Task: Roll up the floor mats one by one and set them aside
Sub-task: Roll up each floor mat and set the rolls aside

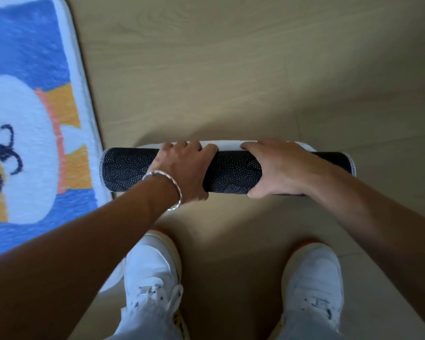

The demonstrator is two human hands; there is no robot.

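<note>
A floor mat rolled into a tight tube (233, 171) lies crosswise on the wood floor just ahead of my feet. Its dark dotted underside faces out, and a thin white edge shows along the far side. My left hand (182, 168), with a silver bracelet at the wrist, grips the roll left of its middle. My right hand (277, 168) grips it right of the middle, fingers curled over the top. A second mat (32, 123), blue with a white and orange cartoon face, lies flat on the floor at the left.
My two white sneakers (155, 273) (314, 273) stand on the floor right behind the roll. Bare light wood floor (231, 69) stretches ahead and to the right. The flat mat's right edge nearly touches the roll's left end.
</note>
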